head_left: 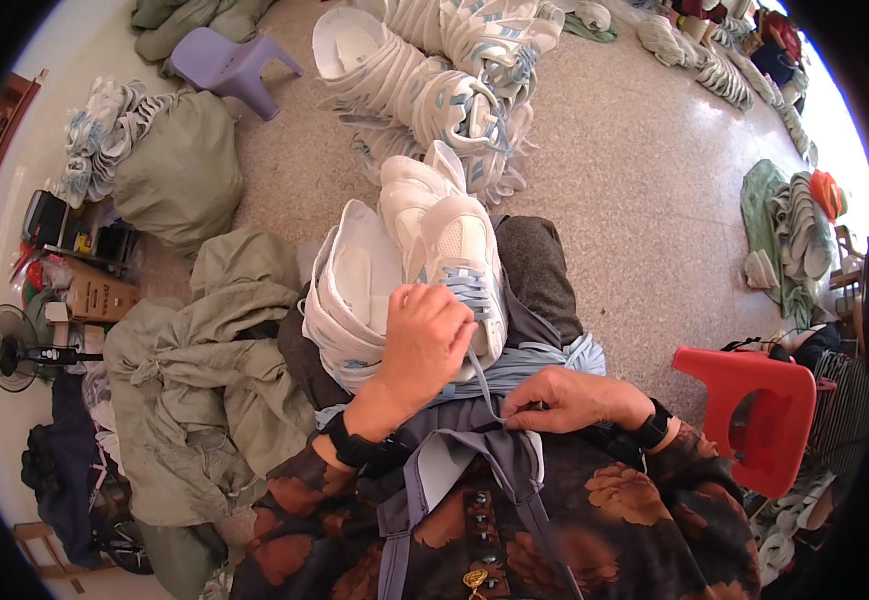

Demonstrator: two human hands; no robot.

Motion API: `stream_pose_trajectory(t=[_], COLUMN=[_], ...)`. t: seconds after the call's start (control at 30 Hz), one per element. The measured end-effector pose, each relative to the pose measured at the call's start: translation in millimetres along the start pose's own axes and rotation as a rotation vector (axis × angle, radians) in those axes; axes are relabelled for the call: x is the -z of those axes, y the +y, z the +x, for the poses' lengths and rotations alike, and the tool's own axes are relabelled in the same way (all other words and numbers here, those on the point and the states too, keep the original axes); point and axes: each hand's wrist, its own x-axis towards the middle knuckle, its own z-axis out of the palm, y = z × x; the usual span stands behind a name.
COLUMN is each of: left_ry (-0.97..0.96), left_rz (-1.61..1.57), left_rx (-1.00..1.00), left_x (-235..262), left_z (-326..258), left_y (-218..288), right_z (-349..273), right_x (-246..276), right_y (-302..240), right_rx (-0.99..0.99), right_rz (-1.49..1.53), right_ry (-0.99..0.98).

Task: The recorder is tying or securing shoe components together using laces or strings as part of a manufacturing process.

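On my lap lies a white mesh shoe upper [454, 235], its toe pointing away from me. A light blue shoelace [480, 380] is threaded through its upper eyelets, and one strand runs down toward me. My left hand [419, 338] is closed at the shoe's throat, its fingertips pinching the lace where it leaves the eyelets. Lower and to the right, my right hand [569, 398] pinches the strand's other end between thumb and forefinger. More white uppers [346, 275] are stacked at the left of this one. A bundle of light blue laces [564, 360] lies across my lap.
Ahead on the floor are heaps of nested white uppers [424, 90]. A purple stool [229, 65] stands far left, a red stool [789, 420] at right. Green cloth sacks [174, 390] and a fan [16, 348] are at left. More uppers [804, 225] lie far right.
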Motion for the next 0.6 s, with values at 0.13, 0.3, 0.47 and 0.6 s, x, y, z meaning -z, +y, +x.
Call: stream_pose_trajectory(t=[0.13,0.3,0.47,0.6], left_ry=[-0.01,0.012,0.003,-0.028], left_rz=[0.173,0.303,0.258,-0.14], left_rx=[-0.045,-0.034,-0.021,0.084], left_x=[-12.4,-26.8,-22.4,-16.5], left_z=[1.5,1.4,-1.1,-2.0], left_y=[11.2,12.1,11.9,14.1], right_z=[-0.6,0.0,-4.3,-13.5], right_x=[-3.2,-3.7,1.6,7.0], right_y=[4.2,4.1,2.1,10.2], right_rx=[0.002,0.014,-0.041,-0.044], right_rz=[0.014,-0.042,-0.047,-0.069], right_ry=[0.019,0.055,0.09,0.224])
